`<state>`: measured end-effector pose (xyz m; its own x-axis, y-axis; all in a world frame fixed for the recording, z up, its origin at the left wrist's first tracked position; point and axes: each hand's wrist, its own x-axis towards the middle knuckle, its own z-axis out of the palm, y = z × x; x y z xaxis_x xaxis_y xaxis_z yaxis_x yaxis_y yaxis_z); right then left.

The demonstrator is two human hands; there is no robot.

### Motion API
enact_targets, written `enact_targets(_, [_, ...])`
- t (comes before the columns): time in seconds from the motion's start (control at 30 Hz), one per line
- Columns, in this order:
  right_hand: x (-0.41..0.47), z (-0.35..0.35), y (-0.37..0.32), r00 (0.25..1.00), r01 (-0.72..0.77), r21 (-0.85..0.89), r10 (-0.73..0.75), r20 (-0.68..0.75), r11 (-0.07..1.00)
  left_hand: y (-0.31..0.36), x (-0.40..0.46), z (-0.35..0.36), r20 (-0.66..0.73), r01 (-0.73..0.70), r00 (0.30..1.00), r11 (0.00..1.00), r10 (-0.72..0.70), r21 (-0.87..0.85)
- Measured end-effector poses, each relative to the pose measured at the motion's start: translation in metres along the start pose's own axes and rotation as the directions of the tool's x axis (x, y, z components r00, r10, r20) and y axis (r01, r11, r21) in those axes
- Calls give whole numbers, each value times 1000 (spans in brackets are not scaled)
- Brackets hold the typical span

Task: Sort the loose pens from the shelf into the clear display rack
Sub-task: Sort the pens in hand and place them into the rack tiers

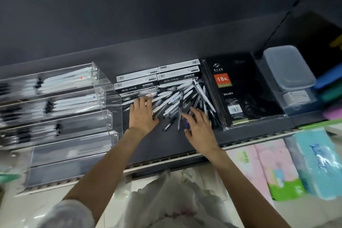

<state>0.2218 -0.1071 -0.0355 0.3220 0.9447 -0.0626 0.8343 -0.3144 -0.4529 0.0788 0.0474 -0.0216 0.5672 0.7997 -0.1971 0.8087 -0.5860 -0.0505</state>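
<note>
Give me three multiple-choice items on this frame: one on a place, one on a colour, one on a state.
1. Where does the clear display rack stand relative to the pile of loose pens?
A. To its left
B. To its right
C. On top of it

2. What colour is the "18K" label on the diary?
A. Green
B. Blue
C. Orange-red

3. How is the left hand?
A. Clenched in a fist
B. Fingers straight, laid on the pens
C. Gripping the diary

Answers:
1 A: the rack fills the shelf's left part.
2 C: the square label is orange-red.
3 B: its fingers reach flat onto the pile's left edge.
</note>
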Motion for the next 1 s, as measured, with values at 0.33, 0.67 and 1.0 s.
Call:
enact_targets(0.33, [11, 7, -12, 991, 59, -53, -52, 126, 997, -4, 15, 6, 50, -86, 995, 995, 84, 50])
enact_targets(0.67, [10, 21, -9, 990, 93, -131, -78, 115, 987, 11, 24, 1, 247, -123, 963, 990, 103, 68])
enact_targets(1.0, [16, 8, -18, 998, 53, 59, -51, -30, 997, -21, -21, -58, 422, 423, 856, 65, 299, -904])
